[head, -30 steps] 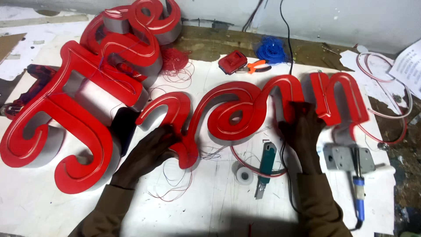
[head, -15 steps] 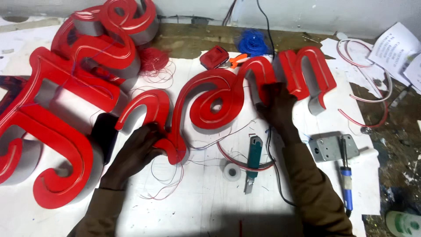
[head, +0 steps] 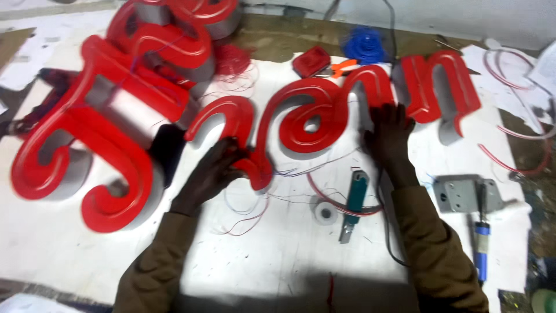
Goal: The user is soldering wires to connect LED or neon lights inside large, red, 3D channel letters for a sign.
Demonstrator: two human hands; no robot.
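Left hand (head: 211, 174) clasps lower curl of red channel-letter sign piece (head: 307, 116) lying face-up on white table (head: 278, 255); right hand (head: 389, 136) flat, fingers spread, on its middle; long axis runs left-right between hands; utility knife (head: 353, 203) nearer right hand.

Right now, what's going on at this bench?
A person leans over a white work surface with both hands on a red sign piece of joined curly letters. The left hand grips its lower left curl, and the right hand lies flat against its right side. Thin wires trail out beneath it. A green-handled knife, a roll of tape and a grey metal box lie near the right arm. Larger red letters sit to the left.
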